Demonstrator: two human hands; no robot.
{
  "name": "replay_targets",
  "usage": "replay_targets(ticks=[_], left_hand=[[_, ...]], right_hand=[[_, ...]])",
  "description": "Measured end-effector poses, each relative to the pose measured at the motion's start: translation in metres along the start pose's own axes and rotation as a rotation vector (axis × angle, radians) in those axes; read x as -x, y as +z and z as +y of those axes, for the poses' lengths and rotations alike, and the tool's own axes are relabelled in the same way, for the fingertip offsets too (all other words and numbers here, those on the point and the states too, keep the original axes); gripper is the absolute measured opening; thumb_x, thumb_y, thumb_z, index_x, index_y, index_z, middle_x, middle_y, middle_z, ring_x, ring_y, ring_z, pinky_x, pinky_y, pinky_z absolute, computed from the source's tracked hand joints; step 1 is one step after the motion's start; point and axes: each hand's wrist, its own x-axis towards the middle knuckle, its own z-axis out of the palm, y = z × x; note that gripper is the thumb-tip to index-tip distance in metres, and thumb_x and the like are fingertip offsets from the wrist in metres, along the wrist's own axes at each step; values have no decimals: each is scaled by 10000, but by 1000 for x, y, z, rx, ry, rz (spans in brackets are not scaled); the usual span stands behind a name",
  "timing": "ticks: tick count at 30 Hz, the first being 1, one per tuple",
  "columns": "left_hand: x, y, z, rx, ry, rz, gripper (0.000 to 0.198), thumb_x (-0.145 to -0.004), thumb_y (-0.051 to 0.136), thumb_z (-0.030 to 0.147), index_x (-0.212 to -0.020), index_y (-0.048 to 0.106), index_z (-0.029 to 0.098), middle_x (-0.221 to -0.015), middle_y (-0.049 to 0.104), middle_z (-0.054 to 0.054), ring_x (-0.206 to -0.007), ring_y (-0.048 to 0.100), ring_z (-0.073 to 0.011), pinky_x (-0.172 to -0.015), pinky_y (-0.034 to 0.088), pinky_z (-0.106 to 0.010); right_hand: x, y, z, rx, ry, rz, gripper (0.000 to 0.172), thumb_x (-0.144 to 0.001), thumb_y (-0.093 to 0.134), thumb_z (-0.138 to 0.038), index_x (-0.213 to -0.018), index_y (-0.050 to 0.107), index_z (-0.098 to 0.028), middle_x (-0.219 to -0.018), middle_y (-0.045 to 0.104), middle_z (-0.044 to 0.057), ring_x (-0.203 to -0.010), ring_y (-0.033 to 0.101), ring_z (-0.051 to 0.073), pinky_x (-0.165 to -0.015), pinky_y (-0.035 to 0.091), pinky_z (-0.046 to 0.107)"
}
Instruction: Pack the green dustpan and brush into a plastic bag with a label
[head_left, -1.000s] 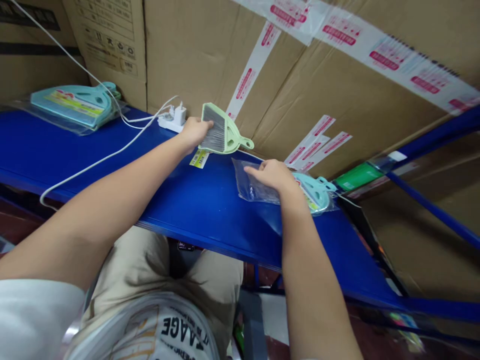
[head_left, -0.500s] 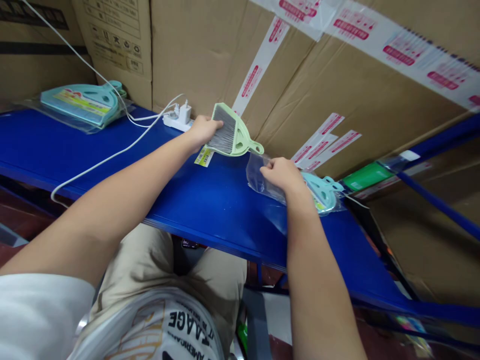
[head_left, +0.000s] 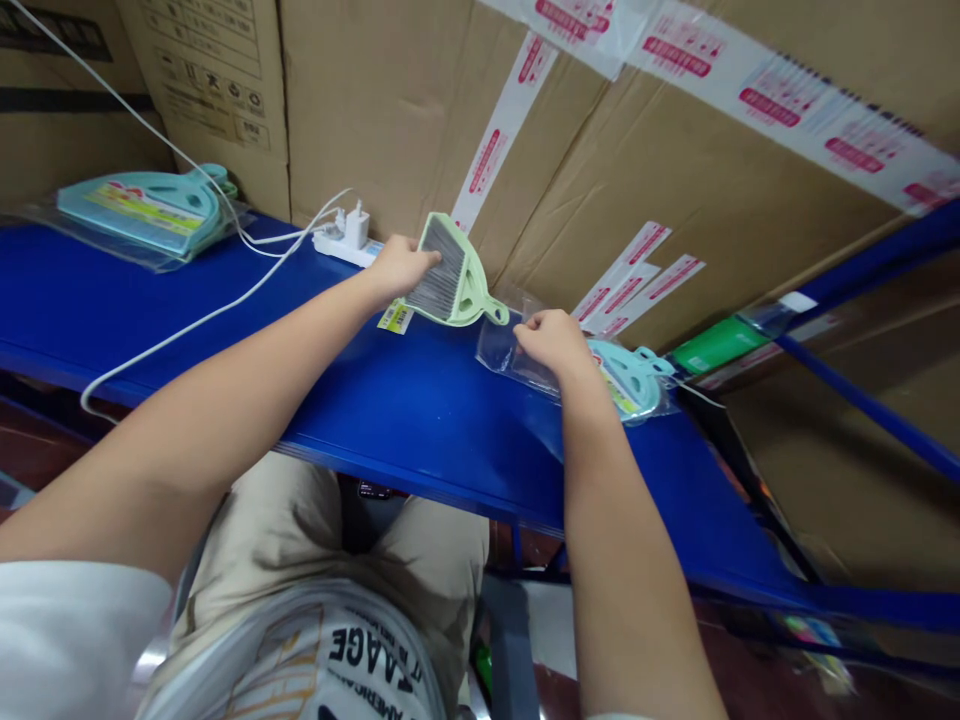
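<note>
Plastic bag (head_left: 504,352) shifted left, under right hand (head_left: 553,342)

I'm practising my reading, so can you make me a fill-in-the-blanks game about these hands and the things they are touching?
1. The left hand holds a pale green dustpan and a brush with ____ bristles.
2. The clear bag under the right hand is made of ____.
3. The shelf below the hands is painted ____.
4. The boxes behind the shelf are made of ____.

Missing words: grey; plastic; blue; cardboard.
</note>
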Motion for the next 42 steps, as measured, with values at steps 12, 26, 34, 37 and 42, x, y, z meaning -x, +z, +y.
replay_targets(ticks=[12, 26, 34, 37, 42], left_hand=[[3, 6, -3, -108, 87, -30, 112, -775, 731, 214, -694, 660, 187, -761, 711, -67, -1018, 714, -302, -998, 539, -422], [12, 17, -5, -10, 142, -142, 77, -825, 689, 222, -762, 710, 184, -867, 778, -36, -1031, 721, -239, -982, 543, -362], [17, 20, -1, 90, 76, -158, 138, -874, 692, 238, -754, 712, 171, -865, 793, -61, -947, 755, -239, -967, 555, -398], [19, 20, 1, 117, 54, -174, 137, -887, 685, 229, -771, 721, 167, -886, 803, -67, -960, 761, -245, -980, 554, -417], [24, 21, 5, 125, 9, -190, 150, -888, 688, 228, -756, 717, 162, -825, 798, -61, -945, 766, -249, -957, 572, -412]], right_hand=[[3, 2, -7, -95, -26, 33, 172, -824, 601, -207, -661, 649, -235, -782, 759, 82, -869, 719, 260, -852, 528, 333], [3, 9, -22, -799, -83, -27, 220, -781, 629, -126, -615, 522, -222, -545, 595, -47, -408, 482, 85, -467, 410, 212], [3, 2, -17, -964, -177, -63, 183, -820, 706, -208, -716, 557, -220, -625, 595, -43, -443, 500, 74, -429, 385, 198], [4, 0, -16, -977, -192, -52, 187, -831, 719, -232, -732, 561, -224, -653, 581, -42, -458, 507, 76, -438, 389, 208], [7, 1, -19, -954, -218, -26, 185, -845, 711, -248, -727, 570, -224, -646, 576, -40, -463, 488, 82, -443, 373, 218]])
